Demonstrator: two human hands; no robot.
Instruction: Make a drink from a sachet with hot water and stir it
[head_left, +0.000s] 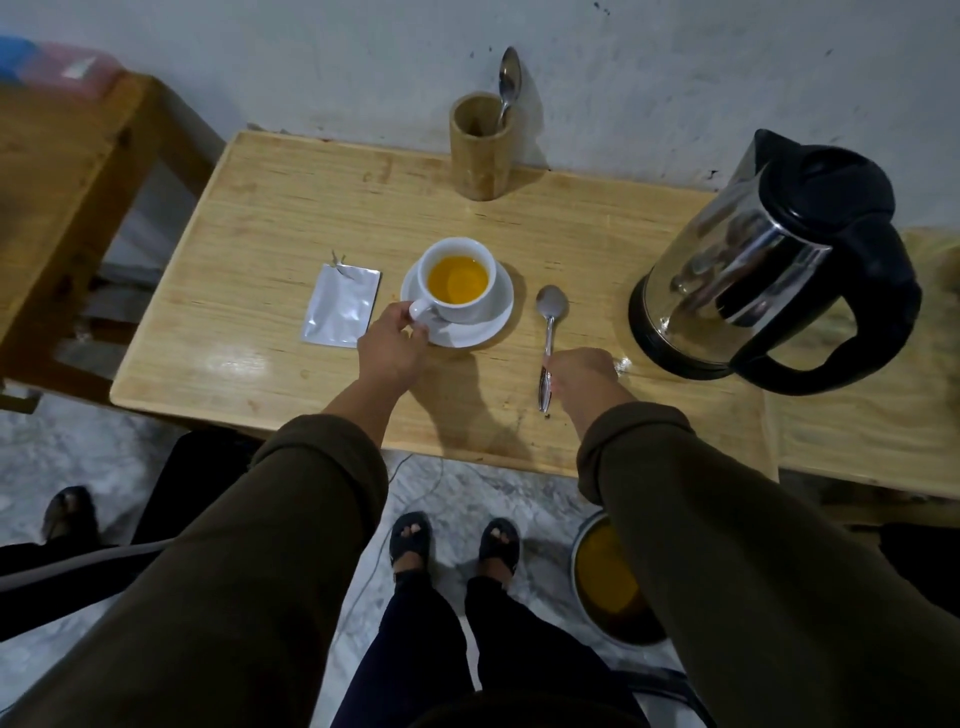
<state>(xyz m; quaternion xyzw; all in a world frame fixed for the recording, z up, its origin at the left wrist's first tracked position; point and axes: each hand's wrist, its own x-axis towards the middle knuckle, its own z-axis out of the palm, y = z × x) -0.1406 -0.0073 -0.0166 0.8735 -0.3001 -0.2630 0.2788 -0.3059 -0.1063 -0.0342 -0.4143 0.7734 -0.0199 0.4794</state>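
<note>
our cup (457, 283) sits on its saucer (470, 332) mid-table (249, 291), already filled with orange drink, the torn sachet (340, 306) lying flat just to its left. our left hand (392, 340) has its fingers pinched around the cup's handle, steadying it. to the right the spoon (549, 338) lies on the wood, bowl pointing away, and our right hand (579, 376) is at its handle end; we cannot tell whether the fingers are closed on it or only touching. the kettle (774, 265) stands further right. stirring looks like the step in hand: we'd lift the spoon cleanly, keep the cup held still, and stir gently so nothing slops onto the saucer
</note>
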